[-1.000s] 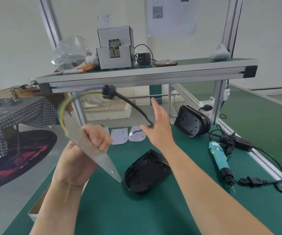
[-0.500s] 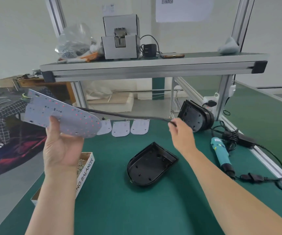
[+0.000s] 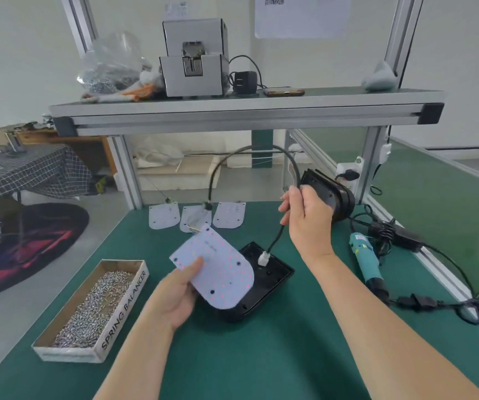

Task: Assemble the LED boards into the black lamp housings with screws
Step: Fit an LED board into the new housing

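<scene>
The work looks to be at an early stage: nothing is fastened yet. One black lamp housing (image 3: 271, 280) lies open side up on the green mat, and every place below is given from it.

The left hand (image 3: 179, 295) grips an LED board (image 3: 218, 272) at its near-left edge, thumb on top. It holds the board tilted over the housing's left half and not seated in it. The right hand (image 3: 307, 223), above and behind the housing, is closed around the board's black cable (image 3: 261, 147). The cable arcs up behind the housing and down through the fist, so the white connector (image 3: 263, 258) dangles over the housing's far edge. I cannot tell whether the connector touches it.

Left of the housing stands a cardboard box of screws (image 3: 94, 310), apparently untouched. The electric screwdriver (image 3: 365, 258) lies to the right with no hand on it. Behind the housing three pale plates (image 3: 164, 216) of the board's outline lie in a row. Behind and to the right a second black housing (image 3: 336, 194) stands on edge.

By my reckoning the cable has yet to be routed, the board laid flat inside and the screws driven. After that the remaining pieces wait their turn.
</scene>
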A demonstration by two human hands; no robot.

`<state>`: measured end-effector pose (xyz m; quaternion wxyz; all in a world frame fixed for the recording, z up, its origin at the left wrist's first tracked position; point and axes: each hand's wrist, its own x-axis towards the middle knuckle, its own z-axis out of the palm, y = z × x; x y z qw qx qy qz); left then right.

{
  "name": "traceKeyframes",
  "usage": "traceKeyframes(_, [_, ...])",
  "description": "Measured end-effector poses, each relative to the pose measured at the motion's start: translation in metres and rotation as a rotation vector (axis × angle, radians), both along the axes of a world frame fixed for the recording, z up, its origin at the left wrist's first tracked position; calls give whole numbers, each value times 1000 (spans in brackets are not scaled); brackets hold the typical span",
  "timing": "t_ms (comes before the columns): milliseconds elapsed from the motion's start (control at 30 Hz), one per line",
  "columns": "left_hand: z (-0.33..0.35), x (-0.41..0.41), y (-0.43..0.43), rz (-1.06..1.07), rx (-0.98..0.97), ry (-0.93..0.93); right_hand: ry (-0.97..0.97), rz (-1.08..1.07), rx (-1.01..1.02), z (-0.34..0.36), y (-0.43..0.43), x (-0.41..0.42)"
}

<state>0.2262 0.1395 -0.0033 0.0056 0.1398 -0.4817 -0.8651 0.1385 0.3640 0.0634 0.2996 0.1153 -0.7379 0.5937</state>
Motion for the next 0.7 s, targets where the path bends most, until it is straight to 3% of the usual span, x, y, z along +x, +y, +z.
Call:
traceKeyframes(100, [-6,-5,-5,-107,-28,-27,-25,8,33,-8,1,0])
traceKeyframes(267, [2,-13,5,-354,-263,-124,-67,107,68,-6,-8,6])
traceKeyframes(367, [6,-15,13,-384,-335,-108,-137,198,49,1,-11,9])
traceKeyframes(567, [16,-10,15,-268,-81,84,-285,295,223,26,18,6])
traceKeyframes(700, [37,-7,16,-257,-55,186,-363,569,72,38,38,1])
